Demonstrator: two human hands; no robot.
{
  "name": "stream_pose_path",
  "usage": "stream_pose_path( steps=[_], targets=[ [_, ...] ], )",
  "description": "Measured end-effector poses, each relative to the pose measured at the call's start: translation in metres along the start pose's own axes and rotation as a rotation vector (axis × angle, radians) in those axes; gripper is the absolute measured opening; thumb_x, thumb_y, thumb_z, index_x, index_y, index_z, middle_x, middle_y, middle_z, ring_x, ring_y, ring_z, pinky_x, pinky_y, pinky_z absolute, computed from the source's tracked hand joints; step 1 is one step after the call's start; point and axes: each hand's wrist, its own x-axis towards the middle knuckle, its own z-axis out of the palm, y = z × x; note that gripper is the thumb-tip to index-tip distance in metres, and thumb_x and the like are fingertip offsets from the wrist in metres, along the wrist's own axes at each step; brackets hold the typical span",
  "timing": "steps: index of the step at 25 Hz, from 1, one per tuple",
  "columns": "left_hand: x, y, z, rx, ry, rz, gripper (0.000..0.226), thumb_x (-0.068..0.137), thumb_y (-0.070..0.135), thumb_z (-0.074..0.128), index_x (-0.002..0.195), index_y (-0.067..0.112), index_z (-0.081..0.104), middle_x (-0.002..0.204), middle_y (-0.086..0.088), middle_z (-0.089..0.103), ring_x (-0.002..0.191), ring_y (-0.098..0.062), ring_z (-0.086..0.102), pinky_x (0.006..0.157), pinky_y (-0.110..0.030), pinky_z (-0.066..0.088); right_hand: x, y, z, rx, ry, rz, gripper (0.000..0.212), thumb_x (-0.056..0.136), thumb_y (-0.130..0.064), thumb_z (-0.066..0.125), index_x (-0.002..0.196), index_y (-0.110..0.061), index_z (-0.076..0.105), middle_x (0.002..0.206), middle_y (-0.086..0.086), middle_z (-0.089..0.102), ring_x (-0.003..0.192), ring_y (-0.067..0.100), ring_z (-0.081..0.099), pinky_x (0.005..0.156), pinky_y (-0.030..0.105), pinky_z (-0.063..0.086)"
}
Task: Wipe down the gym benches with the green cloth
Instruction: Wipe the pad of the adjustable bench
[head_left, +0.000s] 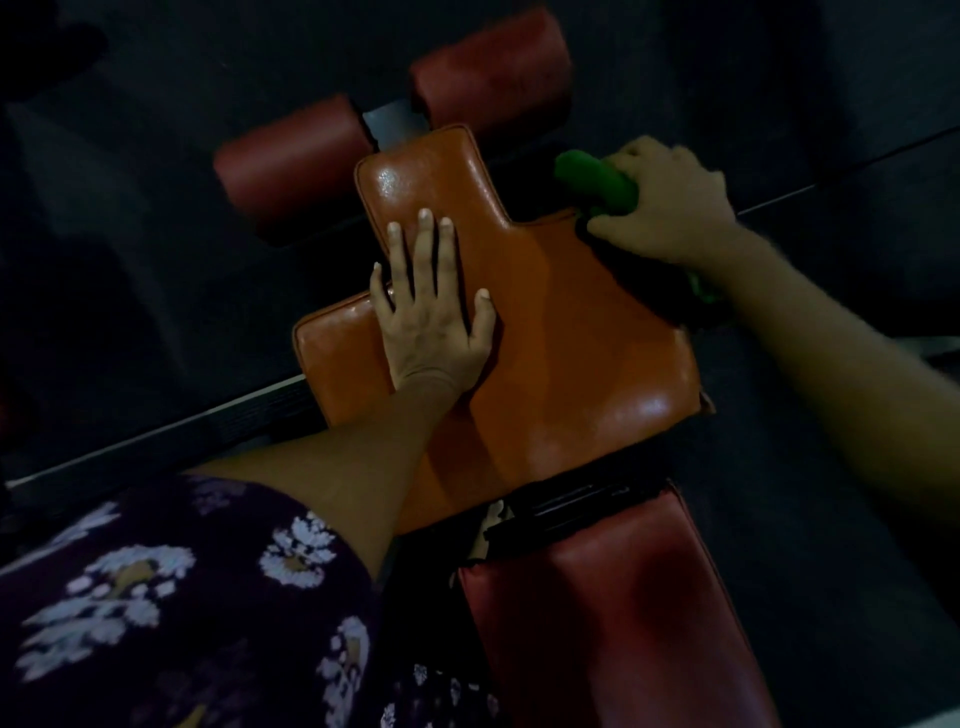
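**Cloth at the seat's far edge**

The right hand (670, 202) is curled round the green cloth (597, 182), bunched in its grip and pressed at the right edge of the orange seat (561, 332) — where the pad narrows to its upper tongue. The left hand (434, 306) lies flat on the seat, fingers straight and spread, holding nothing (probably bracing). The cloth looks soft, light and limp, so it is best held wadded in the palm, as here. The seat's glossy cover will likely let it slide easily. Beyond the hands sit two red rollers (291, 161) above and a red back pad (613, 608) below, in dim light.
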Motion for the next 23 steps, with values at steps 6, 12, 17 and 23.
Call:
stream_pose_path(
  steps=[6,12,17,23],
  targets=[
    [-0.001,0.005,-0.002,0.012,0.042,-0.021,0.067,0.090,0.044,0.030,0.148,0.012,0.025,0.155,-0.006,0.023,0.144,-0.029,0.015,0.113,-0.048,0.014,-0.037,-0.007,0.033,0.073,0.253,0.366,0.067,0.083,-0.057,0.049,0.138,-0.019,0.040,0.133,0.009,0.045,0.121,0.034,0.039,0.096,0.051,0.031],
    [0.001,0.004,-0.012,0.018,0.025,-0.037,0.066,0.089,0.043,0.032,0.147,0.013,0.027,0.156,-0.006,0.023,0.145,-0.029,0.013,0.113,-0.055,0.012,-0.025,-0.008,0.023,0.272,0.131,0.367,0.067,0.084,-0.062,0.046,0.141,-0.027,0.036,0.142,0.007,0.037,0.126,0.035,0.033,0.101,0.056,0.026],
    [-0.003,0.047,-0.017,-0.051,-0.005,0.002,0.065,0.091,0.042,0.040,0.145,0.010,0.029,0.156,-0.009,0.020,0.146,-0.025,0.008,0.113,-0.053,-0.009,-0.069,0.018,0.051,0.478,0.244,0.387,0.048,0.085,-0.054,0.049,0.125,-0.028,0.050,0.120,0.003,0.052,0.113,0.030,0.049,0.097,0.052,0.038],
    [-0.030,0.063,0.013,-0.012,-0.005,0.203,0.061,0.093,0.041,0.034,0.146,0.012,0.031,0.154,-0.011,0.026,0.144,-0.027,0.018,0.116,-0.046,0.004,-0.074,0.017,0.055,0.411,0.254,0.410,0.053,0.090,-0.046,0.046,0.139,-0.027,0.040,0.135,0.004,0.044,0.122,0.029,0.041,0.101,0.051,0.030]
  ],
)
